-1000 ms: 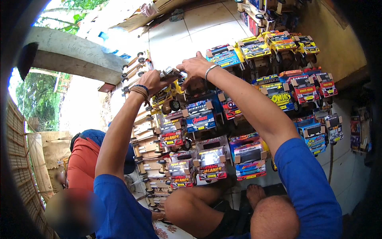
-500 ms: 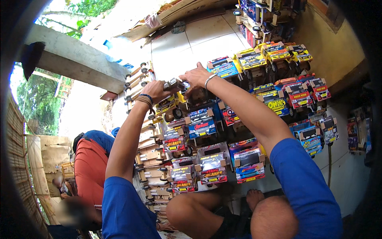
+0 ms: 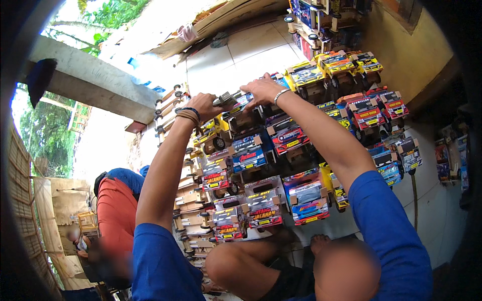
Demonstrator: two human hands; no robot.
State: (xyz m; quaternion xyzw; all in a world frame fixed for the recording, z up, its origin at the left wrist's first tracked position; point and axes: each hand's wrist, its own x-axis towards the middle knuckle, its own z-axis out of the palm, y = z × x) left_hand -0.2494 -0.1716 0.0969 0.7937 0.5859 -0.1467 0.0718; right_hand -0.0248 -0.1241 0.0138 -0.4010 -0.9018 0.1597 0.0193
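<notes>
My left hand (image 3: 203, 107), with bands on its wrist, is closed around a silver metal staple gun (image 3: 226, 100). The tool's front end is at a toy truck (image 3: 244, 102) with a blue and white printed body in the back row. My right hand (image 3: 264, 91) grips that truck's top edge, thumb and fingers bent around it; part of the truck is hidden by the hand. A yellow toy truck (image 3: 210, 131) stands just below my left wrist. Nearer to me are a blue toy truck (image 3: 247, 153) and a red and blue one (image 3: 287, 134).
Rows of printed toy trucks (image 3: 308, 203) cover the tiles before my knees. Wooden wheeled chassis (image 3: 193, 205) lie stacked along their left side. More trucks (image 3: 321, 25) are piled by the yellow wall (image 3: 396, 55). A person in a red shirt (image 3: 116, 205) bends at the left.
My right hand has moved from beside the yellow truck to the blue and white one and now grips its edge. The staple gun has shifted slightly right with my left hand.
</notes>
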